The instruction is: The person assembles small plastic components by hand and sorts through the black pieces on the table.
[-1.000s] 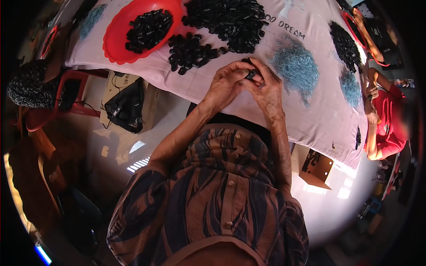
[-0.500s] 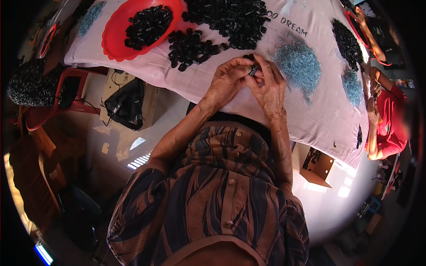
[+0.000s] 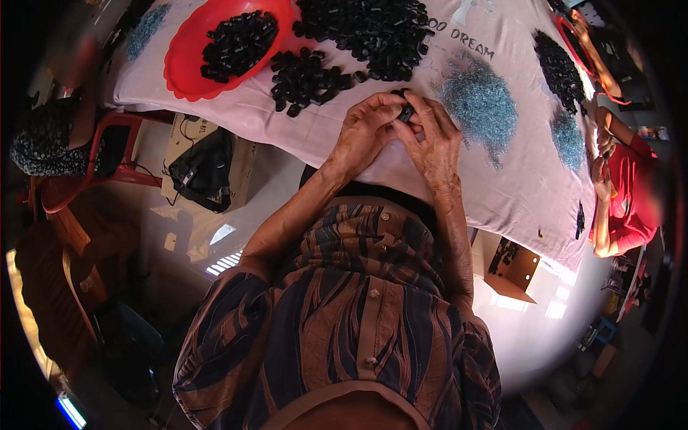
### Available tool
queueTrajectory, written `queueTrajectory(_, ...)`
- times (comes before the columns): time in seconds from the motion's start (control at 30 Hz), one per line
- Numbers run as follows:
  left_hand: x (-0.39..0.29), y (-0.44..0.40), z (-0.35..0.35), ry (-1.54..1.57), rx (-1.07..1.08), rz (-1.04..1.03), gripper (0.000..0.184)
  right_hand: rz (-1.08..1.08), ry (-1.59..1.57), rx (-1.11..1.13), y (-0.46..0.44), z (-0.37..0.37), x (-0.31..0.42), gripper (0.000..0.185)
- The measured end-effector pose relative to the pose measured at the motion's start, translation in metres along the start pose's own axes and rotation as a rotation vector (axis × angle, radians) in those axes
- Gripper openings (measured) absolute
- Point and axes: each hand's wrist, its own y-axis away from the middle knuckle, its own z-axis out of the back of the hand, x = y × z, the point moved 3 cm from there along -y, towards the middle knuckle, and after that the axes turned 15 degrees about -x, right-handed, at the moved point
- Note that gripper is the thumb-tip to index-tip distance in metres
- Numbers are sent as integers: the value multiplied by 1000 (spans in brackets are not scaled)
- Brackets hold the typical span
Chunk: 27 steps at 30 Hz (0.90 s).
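Close together over the table's near edge, both hands pinch a small black piece [image 3: 406,112]. My left hand [image 3: 367,132] grips it from the left with thumb and fingertips. On the other side, my right hand [image 3: 434,143] has its fingers bent round the same piece, partly hiding it. Beyond them lies a large heap of black pieces [image 3: 380,36], with a smaller black cluster [image 3: 304,79] to its left. A pile of small bluish, shiny bits [image 3: 479,104] spreads on the cloth just right of my right hand.
A red basin [image 3: 188,61] with black pieces stands on the pink cloth [image 3: 516,193]. At the right sits a person in red [image 3: 627,193] near another black heap [image 3: 557,68]. Below are an open carton [image 3: 510,276], a red chair [image 3: 129,147] and a black bag [image 3: 204,172].
The black piece has turned slightly between my fingers, while both hands stay nearly in place. At the far left, the person by the red chair has shifted.
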Motion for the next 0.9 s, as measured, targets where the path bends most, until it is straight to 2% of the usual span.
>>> queueTrajectory(0.2,-4,4,-5,-16,54,-23,18,-36,-19,22,2,1,-3,45)
queueTrajectory(0.27,-4,3,-3,-34,-11,-8,16,-37,-19,20,1,1,-3,45)
queueTrajectory(0.6,-3,6,-8,54,-20,8,16,10,10,-10,2,3,-3,46)
queueTrajectory(0.73,7,0,6,-44,55,-150,19,-59,-29,62,-1,2,0,51)
queueTrajectory(0.8,2,7,-1,-6,30,-158,18,-34,-72,67,-1,2,1,55)
queueTrajectory(0.9,-17,9,-4,-96,45,-317,20,50,-45,-8,-7,6,8,56)
